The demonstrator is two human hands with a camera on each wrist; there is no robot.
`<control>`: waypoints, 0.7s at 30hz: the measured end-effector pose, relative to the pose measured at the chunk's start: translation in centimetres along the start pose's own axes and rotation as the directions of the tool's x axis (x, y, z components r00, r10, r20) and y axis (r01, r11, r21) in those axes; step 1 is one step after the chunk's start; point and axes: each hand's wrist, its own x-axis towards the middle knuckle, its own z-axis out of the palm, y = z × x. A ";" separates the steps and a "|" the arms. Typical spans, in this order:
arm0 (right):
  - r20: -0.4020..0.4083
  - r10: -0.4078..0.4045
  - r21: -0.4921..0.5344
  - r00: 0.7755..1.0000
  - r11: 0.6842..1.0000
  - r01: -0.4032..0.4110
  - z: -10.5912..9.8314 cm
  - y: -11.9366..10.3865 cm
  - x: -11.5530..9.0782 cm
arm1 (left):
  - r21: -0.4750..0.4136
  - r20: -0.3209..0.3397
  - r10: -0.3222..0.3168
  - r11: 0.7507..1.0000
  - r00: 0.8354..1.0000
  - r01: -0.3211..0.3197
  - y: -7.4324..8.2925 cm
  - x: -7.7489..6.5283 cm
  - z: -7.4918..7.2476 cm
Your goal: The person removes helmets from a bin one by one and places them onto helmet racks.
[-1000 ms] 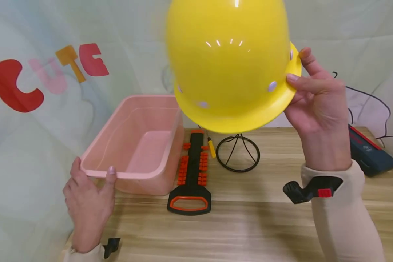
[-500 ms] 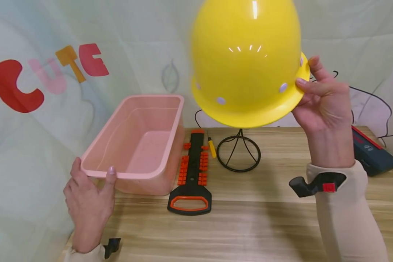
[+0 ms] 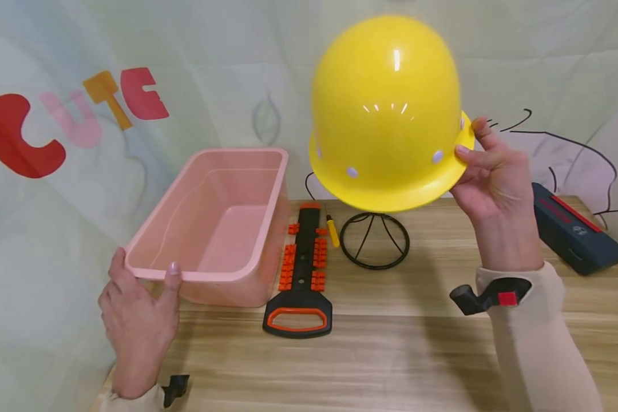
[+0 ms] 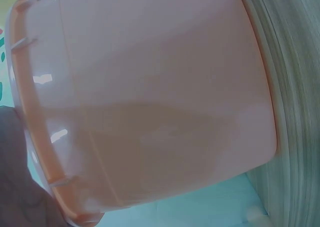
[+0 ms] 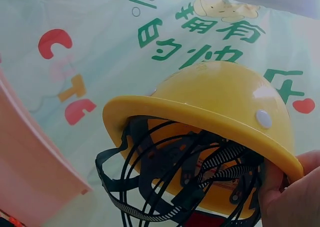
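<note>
My right hand (image 3: 496, 183) pinches the brim of a yellow hard hat (image 3: 386, 109) at its right side, thumb on the outer face. The hat is raised over a black wire stand (image 3: 375, 266), whose round base rests on the table. In the right wrist view, the hard hat (image 5: 225, 92) shows its dark straps, with thin black wires of the stand reaching up into it. At the left, my left hand (image 3: 141, 326) grips the near-left corner of a pink plastic tub (image 3: 265, 286), thumb over the rim. The left wrist view shows the tub's outer wall (image 4: 165, 97).
Between tub and stand lies a black tool rack (image 3: 304, 257) with orange clips and a handle. A yellow-handled screwdriver (image 3: 332, 232) is beside it. A dark blue Bosch case (image 3: 579, 232) sits at the right on the wooden table (image 3: 371, 360). Printed cloth hangs behind.
The hard hat has come down and moved rightward overall, so that its whole crown now shows. My right hand has lowered with it. The left hand and tub have stayed put.
</note>
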 end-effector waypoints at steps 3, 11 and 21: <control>-0.013 0.006 -0.006 1.000 1.000 -0.006 -0.6 0.3 -0.2 | -0.002 -0.003 0.004 1.000 1.000 -0.004 -0.1 0.0 0.0; -0.043 0.029 -0.004 0.999 1.000 -0.029 -2.2 1.1 -0.8 | 0.010 0.014 -0.012 1.000 1.000 0.012 0.0 0.1 -0.1; 0.015 0.032 -0.015 0.999 0.999 -0.032 -3.7 2.1 -1.4 | 0.001 0.025 -0.019 1.000 0.999 0.019 0.0 0.1 0.0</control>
